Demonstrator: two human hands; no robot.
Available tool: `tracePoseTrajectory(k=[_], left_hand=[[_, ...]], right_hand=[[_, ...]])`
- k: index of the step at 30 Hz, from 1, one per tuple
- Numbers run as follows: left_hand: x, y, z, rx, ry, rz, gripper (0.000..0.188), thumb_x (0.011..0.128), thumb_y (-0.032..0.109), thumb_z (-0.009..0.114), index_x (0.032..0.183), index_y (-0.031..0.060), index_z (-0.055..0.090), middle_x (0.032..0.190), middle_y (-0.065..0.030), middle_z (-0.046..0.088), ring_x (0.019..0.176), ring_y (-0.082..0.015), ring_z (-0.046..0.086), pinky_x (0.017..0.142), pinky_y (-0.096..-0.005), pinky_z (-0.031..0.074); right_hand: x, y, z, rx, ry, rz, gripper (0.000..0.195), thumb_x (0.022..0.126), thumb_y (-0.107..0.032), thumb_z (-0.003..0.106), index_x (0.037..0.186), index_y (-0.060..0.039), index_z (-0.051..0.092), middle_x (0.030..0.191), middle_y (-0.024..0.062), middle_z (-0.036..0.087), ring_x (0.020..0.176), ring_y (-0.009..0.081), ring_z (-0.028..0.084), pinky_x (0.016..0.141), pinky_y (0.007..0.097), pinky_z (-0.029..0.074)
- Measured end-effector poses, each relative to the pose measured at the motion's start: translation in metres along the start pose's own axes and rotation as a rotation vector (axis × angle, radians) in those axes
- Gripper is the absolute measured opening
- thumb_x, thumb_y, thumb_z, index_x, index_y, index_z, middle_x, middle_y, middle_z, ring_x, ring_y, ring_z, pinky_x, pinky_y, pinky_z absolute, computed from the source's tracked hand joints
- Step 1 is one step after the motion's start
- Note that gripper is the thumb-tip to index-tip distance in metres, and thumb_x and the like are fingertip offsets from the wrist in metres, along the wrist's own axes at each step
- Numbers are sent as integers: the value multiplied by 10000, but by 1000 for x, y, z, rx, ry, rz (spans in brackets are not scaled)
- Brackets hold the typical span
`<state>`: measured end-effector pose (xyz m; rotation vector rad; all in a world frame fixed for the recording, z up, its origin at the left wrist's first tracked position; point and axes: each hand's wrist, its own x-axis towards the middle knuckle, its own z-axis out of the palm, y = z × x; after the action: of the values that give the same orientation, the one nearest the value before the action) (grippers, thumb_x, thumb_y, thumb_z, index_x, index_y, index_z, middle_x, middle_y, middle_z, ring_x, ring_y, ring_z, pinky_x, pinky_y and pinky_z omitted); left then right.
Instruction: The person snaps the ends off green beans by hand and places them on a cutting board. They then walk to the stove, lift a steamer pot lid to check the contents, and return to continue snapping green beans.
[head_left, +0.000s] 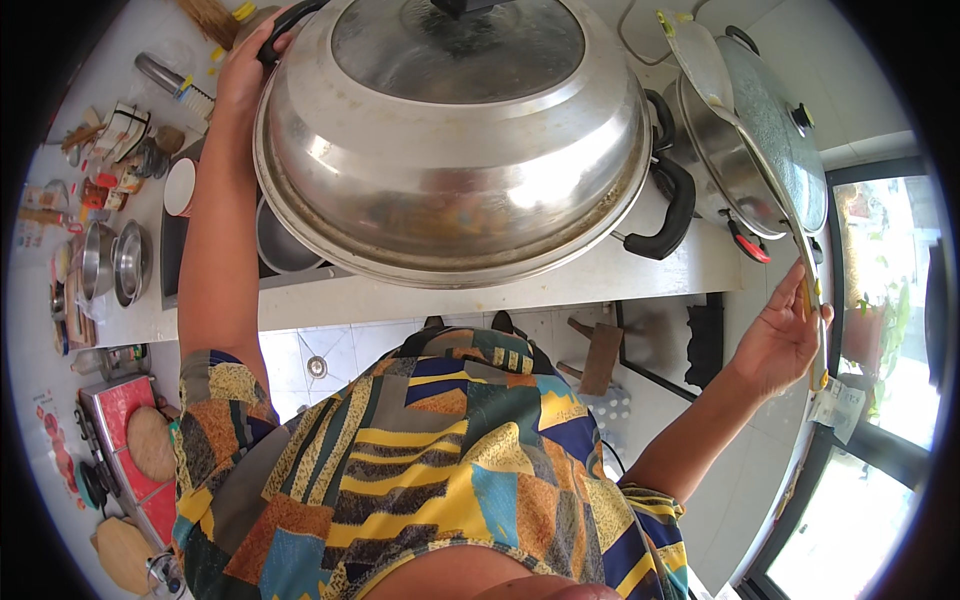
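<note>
My left hand (244, 79) grips a black side handle (289, 28) of a large, wide steel cooking pan. On the pan sits a domed steel lid (450, 187) with a glass centre (457, 64). A second black handle (667, 225) sticks out at the lower right. In my right hand (780, 337) is a long metal spatula (761, 154), held by its handle end. Its broad blade (697, 64) points up and away, with yellow-green bits stuck to it. Behind the spatula stands a steel pot (739, 180) with a glass lid (776, 120).
The counter (525, 289) has its front edge before my body. To the left are a paper cup (180, 187), a grey round vessel (285, 240), steel bowls (133, 262) and several jars. A wooden stool (602, 360) stands below; a window (885, 262) is at right.
</note>
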<state>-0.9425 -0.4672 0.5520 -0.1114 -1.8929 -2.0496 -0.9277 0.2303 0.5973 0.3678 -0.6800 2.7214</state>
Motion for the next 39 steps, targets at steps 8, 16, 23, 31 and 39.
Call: tracePoseTrajectory(k=[8, 16, 23, 31, 39], left_hand=[[-9, -3, -4, -123, 10, -3, 452, 1009, 185, 353, 1396, -31, 442, 1207, -23, 554, 906, -76, 472, 886, -182, 364], [-8, 7, 42, 2, 146, 5, 449, 1010, 199, 376, 1383, -40, 450, 966, 2, 544, 818, -59, 441, 821, -169, 372], [-24, 15, 103, -239, 358, -102, 323, 999, 276, 442, 1164, 72, 630, 738, 3, 538, 691, -143, 529, 632, -277, 464], [-30, 30, 124, -112, 438, -110, 312, 1004, 273, 433, 1129, 73, 638, 715, 6, 503, 670, -139, 511, 613, -289, 459], [-21, 15, 118, -195, 439, -66, 248, 995, 250, 461, 1005, 60, 619, 696, -1, 496, 619, -140, 488, 570, -278, 434]], right_hand=[[4, -10, -7, -2, 2, -42, 34, 889, 60, 517, 918, 51, 533, 1238, 390, 456, 1285, 478, 413, 1137, 590, 316], [-4, 6, 18, 44, 24, -12, 45, 866, 67, 516, 897, 38, 530, 1235, 363, 414, 1266, 532, 397, 1116, 720, 196], [-10, 37, 55, 51, 13, 12, 61, 856, 49, 532, 878, -6, 548, 1214, 324, 440, 1233, 524, 448, 1078, 788, 95], [-8, 78, 78, 38, -118, 105, 93, 882, -46, 561, 950, -108, 577, 1206, 239, 549, 1192, 435, 533, 1072, 769, 168], [-15, 106, 84, 7, -105, 117, 103, 881, -83, 589, 963, -143, 571, 1212, 239, 547, 1194, 406, 531, 1047, 759, 229]])
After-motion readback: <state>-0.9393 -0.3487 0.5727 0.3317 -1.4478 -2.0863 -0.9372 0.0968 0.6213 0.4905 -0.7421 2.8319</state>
